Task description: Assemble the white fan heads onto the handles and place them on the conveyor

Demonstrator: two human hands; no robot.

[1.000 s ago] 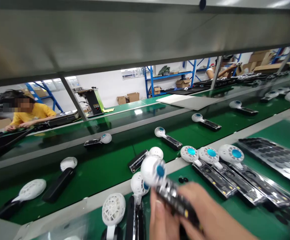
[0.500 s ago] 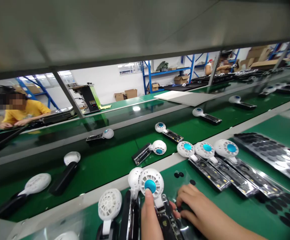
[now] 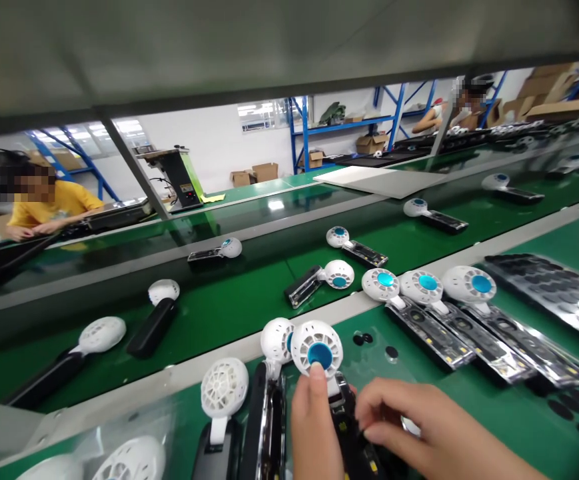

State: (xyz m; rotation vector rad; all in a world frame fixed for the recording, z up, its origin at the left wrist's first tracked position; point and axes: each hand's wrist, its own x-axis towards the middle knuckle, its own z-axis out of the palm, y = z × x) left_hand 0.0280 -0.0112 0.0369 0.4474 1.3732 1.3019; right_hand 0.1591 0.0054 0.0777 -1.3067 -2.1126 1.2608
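My left hand (image 3: 316, 420) is closed around a small handheld fan (image 3: 317, 347) with a white round head and a blue centre disc. Its thumb lies against the lower edge of the blue disc. The fan's handle is open, with its circuit board showing. Beside that handle, the thumb and fingers of my right hand (image 3: 409, 417) are pinched together; what is between them, if anything, I cannot make out. Left of the held fan stand another blue-centred fan (image 3: 275, 340) and a white-grilled fan (image 3: 224, 388). Small black discs (image 3: 392, 353) lie on clear film beyond my right hand.
Several open-handled fans (image 3: 429, 327) lie side by side at right, near sheets of black discs (image 3: 559, 287). A green conveyor belt (image 3: 249, 300) carries more fans across. Two co-workers sit beyond it, one in a yellow top (image 3: 76, 200). A grey panel (image 3: 269, 53) hangs overhead.
Fans on the belt have shifted to the right. The thumb and fingers of my right hand have drawn together beside the handle. My left hand still holds the fan. The view has tilted slightly.
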